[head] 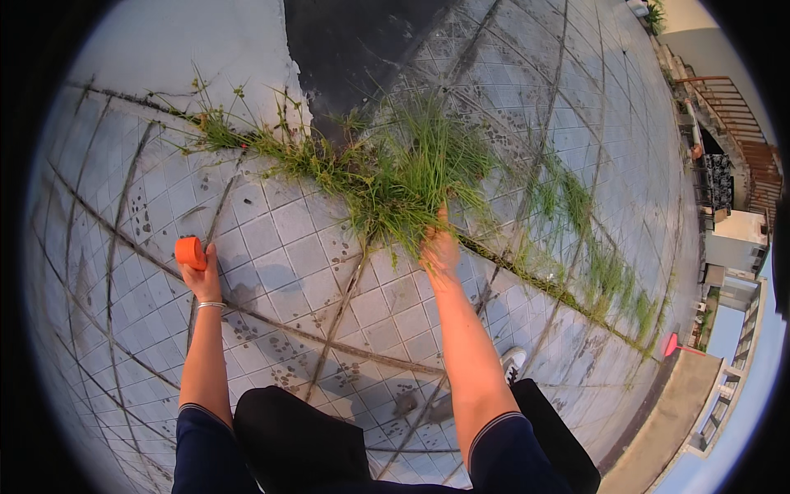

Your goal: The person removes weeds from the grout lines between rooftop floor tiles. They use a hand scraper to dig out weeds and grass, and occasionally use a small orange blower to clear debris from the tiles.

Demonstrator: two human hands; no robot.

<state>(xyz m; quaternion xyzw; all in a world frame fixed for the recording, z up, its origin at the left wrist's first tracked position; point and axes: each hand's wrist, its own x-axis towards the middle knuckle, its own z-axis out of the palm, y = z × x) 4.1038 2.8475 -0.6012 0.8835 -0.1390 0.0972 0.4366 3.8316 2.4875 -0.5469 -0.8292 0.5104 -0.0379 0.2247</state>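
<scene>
My left hand (202, 278) is held over the tiled paving at the left, closed around an orange object (191, 253) with a rounded loop shape, perhaps a tool's handle. A thin bracelet (211, 304) circles that wrist. My right hand (440, 250) is at the base of a dense clump of green grass (432, 154), its fingers partly hidden by the blades and slightly blurred; it appears to grip the stems. Lower weeds (308, 162) grow along the joint between the paving and a pale wall, to the left of the clump.
Uprooted-looking grass (571, 197) lies strewn on the tiles at the right. A red dustpan-like object (670, 344) with a thin handle stands farther off. Rusty stair railings (731, 117) are at the far right. My shoe (513, 359) is beside my right forearm.
</scene>
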